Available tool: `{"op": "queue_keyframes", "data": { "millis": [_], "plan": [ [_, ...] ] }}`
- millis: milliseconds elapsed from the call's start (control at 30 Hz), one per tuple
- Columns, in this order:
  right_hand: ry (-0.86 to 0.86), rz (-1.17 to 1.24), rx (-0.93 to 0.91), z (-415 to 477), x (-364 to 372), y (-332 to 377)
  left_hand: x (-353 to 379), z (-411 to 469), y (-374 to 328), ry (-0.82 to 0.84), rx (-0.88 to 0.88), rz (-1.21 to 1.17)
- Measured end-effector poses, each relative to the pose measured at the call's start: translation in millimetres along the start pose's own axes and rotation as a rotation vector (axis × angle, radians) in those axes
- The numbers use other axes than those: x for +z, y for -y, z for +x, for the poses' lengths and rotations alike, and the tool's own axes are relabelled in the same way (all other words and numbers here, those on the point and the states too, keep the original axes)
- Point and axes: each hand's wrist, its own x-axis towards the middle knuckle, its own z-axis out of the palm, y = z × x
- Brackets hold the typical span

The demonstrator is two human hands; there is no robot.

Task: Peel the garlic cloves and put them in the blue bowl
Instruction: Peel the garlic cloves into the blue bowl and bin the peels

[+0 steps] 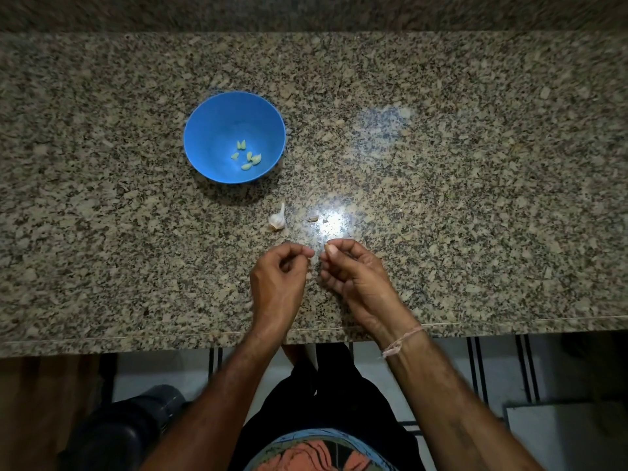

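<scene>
Two hands: the left hand (282, 277) and right hand (353, 277) meet low over the bench (475, 198), near its front edge, with their fingertips almost touching.
Left hand: the fingers are curled, thumb tip against forefinger. I see nothing in the pinch, though a scrap of skin would be too small to tell.
Right hand: the fingers are curled, with thumb and forefinger nipping a small pale bit. By my guess this is the garlic clove (328, 248) under peeling.
Blue bowl (210, 130): it sits well beyond the left hand and off to that hand's outer side, with a few peeled cloves (246, 156) at the bottom.
Garlic bulb (277, 219): it lies just beyond the left hand's knuckles. A loose piece (312, 218) lies just beyond the gap between the hands.
Risk, slip: a skinned clove is slick and tiny. Squeezed too hard, it could shoot out of the pinch and go over the nearby front edge to the floor.
Risk, carry: the way to the bowl passes over the bulb, and a low hand could knock it rolling.
Risk, skin: papery peel clings to fingers and could drop into the bowl with the clove.
</scene>
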Motion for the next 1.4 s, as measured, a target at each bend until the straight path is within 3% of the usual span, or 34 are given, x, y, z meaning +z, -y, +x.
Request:
{"op": "queue_keyframes", "data": {
  "millis": [167, 333, 433, 533, 700, 933, 1233, 1400],
  "plan": [
    [0.018, 0.011, 0.083, -4, 2, 2, -2, 1, -8, 0.08, 0.107, -0.017],
    [0.026, -0.055, 0.052, -5, -3, 3, -6, -1, -9, 0.056, 0.167, 0.071],
    [0.047, -0.167, -0.036, -9, -2, 3, -10, 0, -10, 0.034, 0.17, 0.112],
    [-0.041, -0.408, -0.214, -14, 0, 2, -12, 2, -10, 0.063, 0.186, 0.154],
    [-0.088, -0.486, -0.343, -17, 4, 1, -14, 1, -13, 0.053, 0.227, 0.21],
    [-0.104, -0.347, -0.373, -21, 12, -3, -8, -1, -10, -0.003, 0.216, 0.154],
    [-0.071, -0.051, -0.144, -11, 7, -7, -4, -4, -6, 0.062, 0.085, -0.084],
    [-0.057, 0.011, -0.086, -4, 1, -2, -1, -4, 8, 0.023, 0.048, 0.079]
  ]
}}
